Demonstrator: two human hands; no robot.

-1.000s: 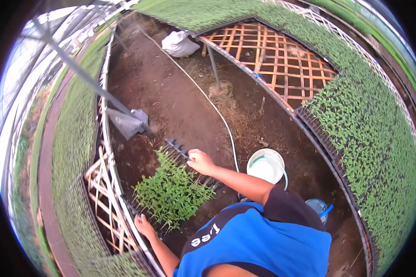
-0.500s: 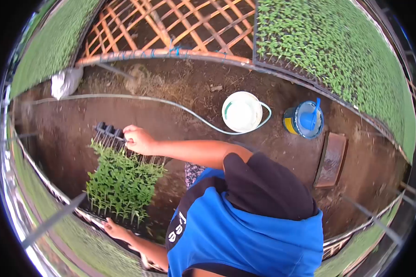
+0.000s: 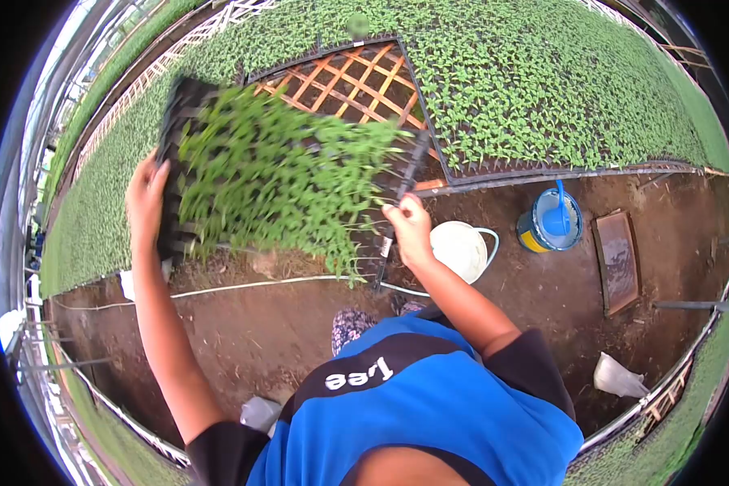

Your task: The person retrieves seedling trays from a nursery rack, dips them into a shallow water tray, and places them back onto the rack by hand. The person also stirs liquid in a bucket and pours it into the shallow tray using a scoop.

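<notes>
Black plastic seedling tray (image 3: 287,174), leafy green, lifted in my 2 hands.
My left hand (image 3: 144,198) and right hand (image 3: 409,227) clamp its short ends; long axis runs left-right, tilted.

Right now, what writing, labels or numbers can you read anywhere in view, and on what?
"Lee", white letters on the blue shirt, seen upside down.
Yellow band on the blue bucket: any print is too small to read.
Seedling tray, held by left hand and right hand: no text visible.
</notes>
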